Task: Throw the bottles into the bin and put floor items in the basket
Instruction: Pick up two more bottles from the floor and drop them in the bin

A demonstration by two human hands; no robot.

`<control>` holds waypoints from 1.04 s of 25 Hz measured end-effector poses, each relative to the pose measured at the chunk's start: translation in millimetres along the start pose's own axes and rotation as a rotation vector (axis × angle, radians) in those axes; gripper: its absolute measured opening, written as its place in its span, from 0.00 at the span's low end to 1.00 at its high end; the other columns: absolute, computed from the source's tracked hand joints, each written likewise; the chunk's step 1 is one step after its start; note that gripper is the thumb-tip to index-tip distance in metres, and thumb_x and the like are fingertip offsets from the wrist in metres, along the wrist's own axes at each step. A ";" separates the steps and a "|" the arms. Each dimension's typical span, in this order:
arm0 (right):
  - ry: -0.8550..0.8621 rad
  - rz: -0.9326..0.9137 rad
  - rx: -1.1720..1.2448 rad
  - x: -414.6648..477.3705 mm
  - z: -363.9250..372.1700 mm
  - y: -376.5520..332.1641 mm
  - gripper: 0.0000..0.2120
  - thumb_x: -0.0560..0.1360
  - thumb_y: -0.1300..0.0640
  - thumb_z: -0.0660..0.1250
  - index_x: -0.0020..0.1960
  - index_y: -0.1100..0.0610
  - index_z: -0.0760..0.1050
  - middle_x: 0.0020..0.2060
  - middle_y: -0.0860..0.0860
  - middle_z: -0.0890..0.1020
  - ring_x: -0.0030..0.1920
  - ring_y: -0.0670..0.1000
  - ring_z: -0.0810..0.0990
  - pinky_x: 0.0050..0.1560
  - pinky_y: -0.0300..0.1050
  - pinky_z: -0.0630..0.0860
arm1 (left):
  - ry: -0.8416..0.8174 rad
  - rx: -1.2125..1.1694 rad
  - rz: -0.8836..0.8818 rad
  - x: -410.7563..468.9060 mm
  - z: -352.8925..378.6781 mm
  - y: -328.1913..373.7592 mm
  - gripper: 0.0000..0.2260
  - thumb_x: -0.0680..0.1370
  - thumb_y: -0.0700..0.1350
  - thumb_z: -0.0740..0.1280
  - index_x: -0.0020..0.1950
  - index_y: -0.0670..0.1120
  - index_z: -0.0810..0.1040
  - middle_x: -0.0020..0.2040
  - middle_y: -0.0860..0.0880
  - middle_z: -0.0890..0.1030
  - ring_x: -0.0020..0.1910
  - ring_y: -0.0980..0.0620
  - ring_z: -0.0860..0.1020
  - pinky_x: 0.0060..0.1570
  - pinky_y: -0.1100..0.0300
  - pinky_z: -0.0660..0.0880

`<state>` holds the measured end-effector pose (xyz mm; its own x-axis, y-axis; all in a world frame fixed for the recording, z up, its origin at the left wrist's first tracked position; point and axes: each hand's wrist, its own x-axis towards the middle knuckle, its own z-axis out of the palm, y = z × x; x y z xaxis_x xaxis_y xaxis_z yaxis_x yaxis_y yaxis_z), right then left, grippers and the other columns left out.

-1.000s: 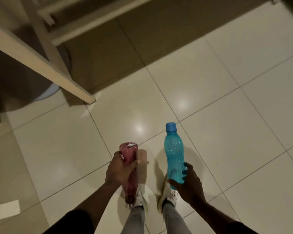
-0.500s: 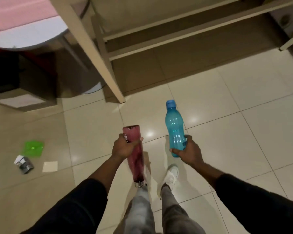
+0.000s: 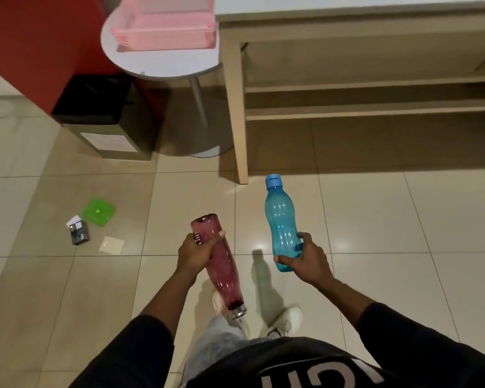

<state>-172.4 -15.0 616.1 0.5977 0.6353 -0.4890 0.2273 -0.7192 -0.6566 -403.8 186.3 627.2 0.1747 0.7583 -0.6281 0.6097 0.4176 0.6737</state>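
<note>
My left hand (image 3: 197,252) grips a dark red bottle (image 3: 224,271) upside down, its metal cap pointing at the floor. My right hand (image 3: 305,257) holds a blue bottle (image 3: 280,219) upright by its lower part, blue cap on top. A dark open bin (image 3: 140,119) stands on the floor ahead to the left. A pink basket (image 3: 165,32) rests on a round white table (image 3: 163,65) above and behind the bin. On the floor at left lie a green lid (image 3: 98,212), a small dark box (image 3: 78,233) and a white square card (image 3: 112,244).
A beige table with a leg (image 3: 235,113) and low shelves (image 3: 370,107) stands ahead to the right. A red wall panel (image 3: 34,40) rises behind the bin. My white shoes (image 3: 287,320) stand on the shiny tiled floor (image 3: 375,233).
The view has tilted up and shifted, bringing the bin, pink basket and floor items into sight. Both hands still hold their bottles and have spread slightly apart.
</note>
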 end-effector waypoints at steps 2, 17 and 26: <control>-0.026 -0.035 -0.028 1.8 10.2 -22.8 0.47 0.63 0.38 0.82 0.73 0.52 0.64 0.53 0.45 0.77 0.47 0.45 0.79 0.38 0.32 0.71 | 0.025 -0.081 -0.001 3.4 -23.5 -0.4 0.27 0.65 0.70 0.80 0.53 0.53 0.84 0.44 0.52 0.89 0.45 0.48 0.88 0.41 0.54 0.83; -0.170 -0.178 -0.084 31.5 118.5 -182.9 0.48 0.63 0.36 0.80 0.75 0.50 0.63 0.56 0.45 0.78 0.51 0.46 0.81 0.47 0.38 0.78 | -0.012 -0.622 -0.231 73.7 -187.2 -36.2 0.38 0.69 0.72 0.74 0.62 0.41 0.81 0.51 0.39 0.88 0.50 0.37 0.88 0.53 0.38 0.85; -0.306 -0.276 -0.151 137.3 152.5 -286.3 0.46 0.64 0.37 0.81 0.74 0.49 0.64 0.55 0.43 0.78 0.47 0.38 0.79 0.40 0.30 0.72 | 0.120 -0.815 -0.311 130.5 -233.1 -9.1 0.39 0.64 0.65 0.81 0.62 0.36 0.81 0.53 0.37 0.88 0.53 0.36 0.87 0.59 0.38 0.83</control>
<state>-272.7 321.0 649.4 0.2490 0.8472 -0.4693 0.4699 -0.5294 -0.7064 -566.7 398.2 629.9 -0.0178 0.5787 -0.8153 -0.1330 0.8069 0.5756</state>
